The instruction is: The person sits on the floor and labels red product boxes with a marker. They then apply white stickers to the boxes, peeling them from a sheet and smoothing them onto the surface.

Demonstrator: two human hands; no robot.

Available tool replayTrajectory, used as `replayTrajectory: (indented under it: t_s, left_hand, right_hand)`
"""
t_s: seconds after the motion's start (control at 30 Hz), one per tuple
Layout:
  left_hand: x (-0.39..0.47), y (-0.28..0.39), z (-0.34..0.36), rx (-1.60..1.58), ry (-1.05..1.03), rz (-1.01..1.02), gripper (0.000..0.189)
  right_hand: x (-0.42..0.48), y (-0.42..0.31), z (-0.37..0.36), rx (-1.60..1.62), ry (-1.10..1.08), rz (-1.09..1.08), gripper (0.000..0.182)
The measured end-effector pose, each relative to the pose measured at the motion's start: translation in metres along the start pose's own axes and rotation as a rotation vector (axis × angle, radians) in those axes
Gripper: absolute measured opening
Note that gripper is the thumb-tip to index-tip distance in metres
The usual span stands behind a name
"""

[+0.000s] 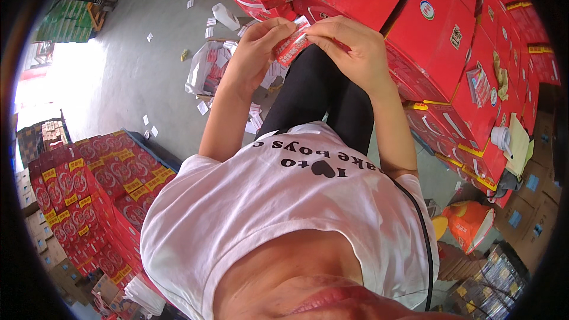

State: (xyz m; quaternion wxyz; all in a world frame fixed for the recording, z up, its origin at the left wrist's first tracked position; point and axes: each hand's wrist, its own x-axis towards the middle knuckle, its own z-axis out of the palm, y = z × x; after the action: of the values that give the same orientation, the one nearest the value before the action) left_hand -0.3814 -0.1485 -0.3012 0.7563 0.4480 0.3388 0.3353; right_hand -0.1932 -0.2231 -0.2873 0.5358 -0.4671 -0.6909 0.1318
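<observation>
Between my two hands, above my legs, is a small red printed sticker sheet or label with a pale, shiny edge at its top. My left hand grips its left side between thumb and fingers. On the other side, my right hand pinches the upper right edge with thumb and forefinger. Just beyond my hands stand stacked red cartons with white carry straps. Whether a backing layer is parting from the label is too small to tell.
Left of my legs, a box lined with a white plastic bag holds paper scraps. A white plastic bottle lies near it, and paper slips litter the floor. A label stack and a white cup rest on the right cartons. More cartons stand at left.
</observation>
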Motion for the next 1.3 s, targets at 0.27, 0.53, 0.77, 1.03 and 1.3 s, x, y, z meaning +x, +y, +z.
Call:
replayTrajectory:
  t_s: [0.27,0.53,0.77,1.03,1.3]
  left_hand:
    - [-0.005,0.001,-0.009,0.203,0.271,0.276,0.016]
    - [0.035,-0.008,-0.045,0.995,0.83,0.926,0.037]
    - [0.061,-0.039,-0.043,1.031,0.611,0.937,0.046]
    - [0.057,-0.036,-0.029,1.11,0.53,1.03,0.067]
    - [0.067,-0.041,-0.028,1.107,0.608,1.009,0.078]
  right_hand:
    - [0.004,0.031,0.009,0.042,0.129,0.084,0.011]
    - [0.025,0.081,0.005,-0.031,-0.003,0.388,0.011]
    - [0.029,0.086,0.008,0.092,-0.037,0.431,0.008]
    - [0.029,0.094,0.011,0.165,-0.09,0.527,0.024]
    - [0.037,0.069,0.012,0.02,0.065,0.466,0.003]
